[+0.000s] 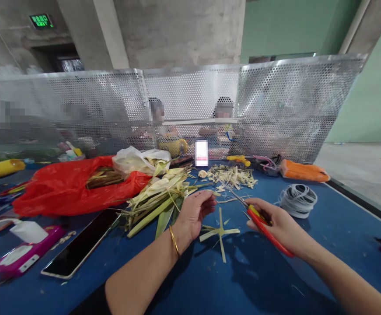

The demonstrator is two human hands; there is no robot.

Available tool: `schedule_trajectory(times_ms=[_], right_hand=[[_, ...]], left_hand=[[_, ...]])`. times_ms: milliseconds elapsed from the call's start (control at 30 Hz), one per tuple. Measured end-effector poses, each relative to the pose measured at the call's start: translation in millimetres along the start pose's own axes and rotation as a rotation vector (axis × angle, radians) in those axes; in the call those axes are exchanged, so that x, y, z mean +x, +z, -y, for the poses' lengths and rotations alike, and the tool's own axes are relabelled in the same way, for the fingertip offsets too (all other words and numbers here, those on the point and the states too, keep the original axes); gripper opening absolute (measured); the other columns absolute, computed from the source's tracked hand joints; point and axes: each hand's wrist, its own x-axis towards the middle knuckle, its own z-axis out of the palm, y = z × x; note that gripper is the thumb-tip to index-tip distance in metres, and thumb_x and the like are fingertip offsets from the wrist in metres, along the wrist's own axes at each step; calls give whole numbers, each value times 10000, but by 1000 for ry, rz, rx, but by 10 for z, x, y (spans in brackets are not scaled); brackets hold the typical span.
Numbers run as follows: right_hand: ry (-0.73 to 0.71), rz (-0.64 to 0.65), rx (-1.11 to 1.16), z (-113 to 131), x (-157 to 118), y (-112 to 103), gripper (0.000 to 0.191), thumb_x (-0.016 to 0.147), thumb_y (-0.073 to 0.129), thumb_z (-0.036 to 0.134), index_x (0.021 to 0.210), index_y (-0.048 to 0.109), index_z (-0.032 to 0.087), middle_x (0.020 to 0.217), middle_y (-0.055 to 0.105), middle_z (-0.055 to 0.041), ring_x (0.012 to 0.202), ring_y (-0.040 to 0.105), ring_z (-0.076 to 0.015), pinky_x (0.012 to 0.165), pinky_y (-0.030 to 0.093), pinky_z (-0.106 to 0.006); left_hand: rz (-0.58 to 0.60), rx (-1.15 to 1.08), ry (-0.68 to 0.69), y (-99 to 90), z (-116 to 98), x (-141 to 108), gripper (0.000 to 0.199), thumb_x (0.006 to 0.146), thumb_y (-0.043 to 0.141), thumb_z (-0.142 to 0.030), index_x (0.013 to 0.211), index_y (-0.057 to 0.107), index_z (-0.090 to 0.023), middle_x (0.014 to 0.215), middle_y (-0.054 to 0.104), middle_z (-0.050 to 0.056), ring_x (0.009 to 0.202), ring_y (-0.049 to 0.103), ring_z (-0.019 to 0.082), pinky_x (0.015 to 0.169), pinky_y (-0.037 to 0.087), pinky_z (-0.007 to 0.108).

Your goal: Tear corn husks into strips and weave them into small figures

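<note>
My left hand (200, 209), with a gold bangle at its wrist, is pinched closed on a thin pale-green strip of leaf (215, 194); only the tip shows past the fingers. My right hand (275, 221) grips a pair of scissors (265, 232) with red and yellow handles. Their blades point up and left, toward the strip. Below and between my hands, a cross of woven leaf strips (221, 231) lies flat on the blue table (259, 280). A pile of dried husks and green leaves (159, 197) lies just left of my left hand.
Trimmed scraps (234, 176) lie beyond my hands, before a perforated metal screen (190, 92) with people behind it. To the right are a roll of grey cord (298, 201) and an orange packet (303, 171). Leftward lie a red bag (68, 188), a phone (83, 245) and a purple power strip (28, 253).
</note>
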Motion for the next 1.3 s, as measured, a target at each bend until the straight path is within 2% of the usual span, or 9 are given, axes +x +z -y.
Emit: schedule_trajectory(times_ms=[200,333,567,733,900,1100,1200,1300], right_hand=[[-62,0,-124,-1,-10,-11,497,753,647,434,1193,527,236,1070,629,-47,918,594,-212,828,472,-307],[-67,-33,-120,2,0,38,485,735,666,414,1173,560,234,1104,641,-59,952,600,-232,855,477,-333],[-43,-44,-34,2,-9,112,517,719,683,418,1189,593,222,1087,682,-46,925,637,-231,819,505,-301],[-34,-15,1,-7,-10,128,525,747,667,433,1212,581,205,1089,679,-56,944,627,-237,827,500,-302],[-23,-4,18,-4,-21,148,529,750,650,469,1202,589,200,971,697,-28,860,623,-216,757,502,-270],[-11,-17,21,-16,-22,198,532,755,637,490,1188,591,185,858,675,-13,754,589,-185,668,484,-251],[7,-49,-40,-57,-3,165,507,771,608,497,1172,593,188,782,667,-3,682,580,-170,602,461,-245],[30,-130,-307,-90,29,67,454,786,575,494,1151,603,226,819,694,-22,715,615,-201,591,434,-262]], left_hand=[[-35,-196,-49,14,-25,-28,45,721,686,-156,742,664,-123,710,680,35,617,627,93,614,521,199],[-27,-248,-83,28,12,-36,47,745,674,-152,789,666,-137,769,697,37,658,641,91,654,526,194],[16,-207,-78,29,73,-50,77,756,656,-138,833,659,-136,820,709,57,726,669,128,679,541,217],[0,-205,-85,38,71,-64,54,758,651,-126,810,653,-140,824,713,60,755,675,137,706,546,222],[-25,-199,-83,38,73,-55,52,749,653,-114,787,658,-150,791,703,43,736,666,128,729,542,226],[-44,-240,-121,51,65,-46,36,754,654,-100,758,659,-136,732,685,30,654,637,99,687,544,209],[-36,-234,-121,53,41,-48,18,758,662,-110,772,657,-120,724,681,35,637,631,92,659,547,202],[-17,-176,-77,40,2,-49,45,758,664,-114,802,657,-105,733,681,44,625,630,91,631,548,199]])
